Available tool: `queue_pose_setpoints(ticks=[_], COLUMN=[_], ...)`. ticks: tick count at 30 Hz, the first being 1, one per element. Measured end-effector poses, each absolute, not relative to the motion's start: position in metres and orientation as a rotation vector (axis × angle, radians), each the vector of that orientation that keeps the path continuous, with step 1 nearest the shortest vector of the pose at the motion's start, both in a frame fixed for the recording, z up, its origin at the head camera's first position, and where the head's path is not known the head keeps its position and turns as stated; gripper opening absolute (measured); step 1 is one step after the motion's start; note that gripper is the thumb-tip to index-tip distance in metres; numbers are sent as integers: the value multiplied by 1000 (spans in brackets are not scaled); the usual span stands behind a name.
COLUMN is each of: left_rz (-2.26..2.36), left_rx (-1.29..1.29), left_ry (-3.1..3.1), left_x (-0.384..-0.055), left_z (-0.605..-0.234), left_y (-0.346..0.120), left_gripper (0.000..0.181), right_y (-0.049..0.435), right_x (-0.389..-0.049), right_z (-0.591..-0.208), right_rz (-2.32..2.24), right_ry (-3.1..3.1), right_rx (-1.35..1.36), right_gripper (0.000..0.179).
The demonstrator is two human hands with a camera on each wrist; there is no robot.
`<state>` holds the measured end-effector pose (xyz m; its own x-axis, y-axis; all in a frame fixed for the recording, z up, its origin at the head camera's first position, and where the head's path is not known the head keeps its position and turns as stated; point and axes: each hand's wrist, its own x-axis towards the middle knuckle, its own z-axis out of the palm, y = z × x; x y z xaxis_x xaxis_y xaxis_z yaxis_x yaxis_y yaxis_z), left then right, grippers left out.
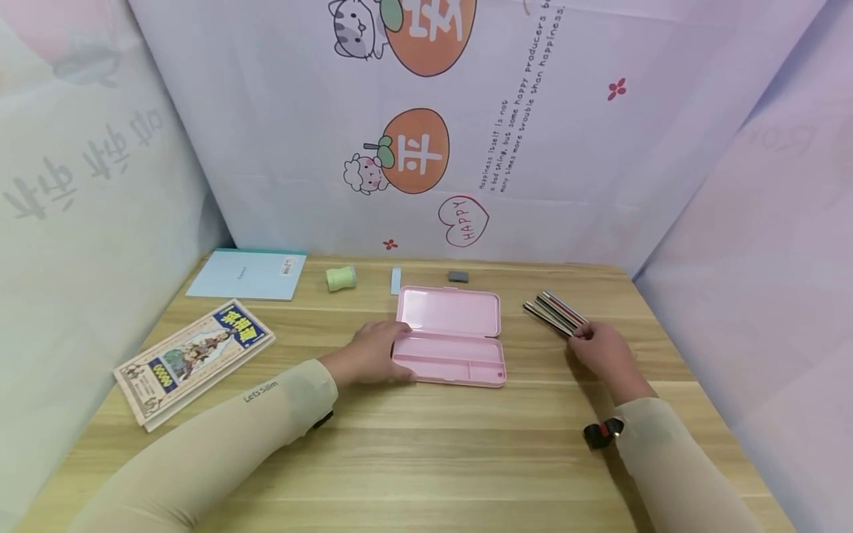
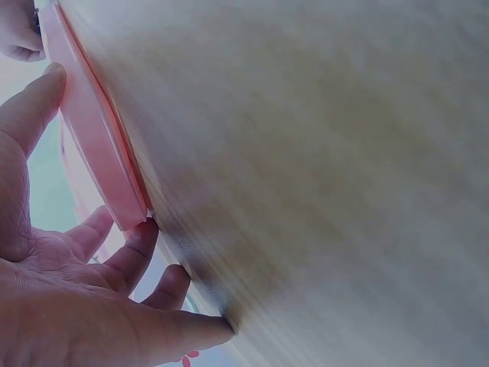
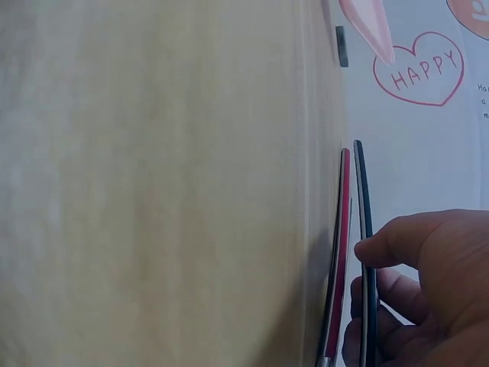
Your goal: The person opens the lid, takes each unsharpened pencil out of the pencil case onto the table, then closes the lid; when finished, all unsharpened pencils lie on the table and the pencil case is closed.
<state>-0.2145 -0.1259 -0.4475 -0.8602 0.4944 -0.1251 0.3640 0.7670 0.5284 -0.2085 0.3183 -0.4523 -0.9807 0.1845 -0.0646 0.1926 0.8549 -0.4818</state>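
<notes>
A pink pencil case lies unfolded on the table, its lid leaning back and its divided tray bare. My left hand holds the case at its left end, thumb by the front edge and fingers along the side; in the left wrist view the pink wall runs between thumb and fingers. To the right, my right hand is at the near end of a fanned bunch of pencils. Thumb and fingers pinch a dark pencil in the right wrist view, while a red pencil lies beside it, apart from the fingers.
Behind the case stand a green cylindrical item, a light blue strip and a dark grey block. At the left lie a light blue notebook and an illustrated book. Printed cloth walls enclose the table.
</notes>
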Motion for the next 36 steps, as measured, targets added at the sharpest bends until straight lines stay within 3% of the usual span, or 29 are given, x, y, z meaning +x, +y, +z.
queue_pose_setpoints(ticks=[19,36], left_rz=[707,724], left_rx=[668,671], left_ry=[2719,2705], left_x=[-216,-216], left_z=[-448,-447], left_y=[-126,-126], left_gripper=[91,89], right_y=[299,220], right_x=[-216,-253], right_z=[-448,-421], right_rz=[-776,-956], right_ry=[3026,2925], right_rx=[264,78], right_gripper=[26,41])
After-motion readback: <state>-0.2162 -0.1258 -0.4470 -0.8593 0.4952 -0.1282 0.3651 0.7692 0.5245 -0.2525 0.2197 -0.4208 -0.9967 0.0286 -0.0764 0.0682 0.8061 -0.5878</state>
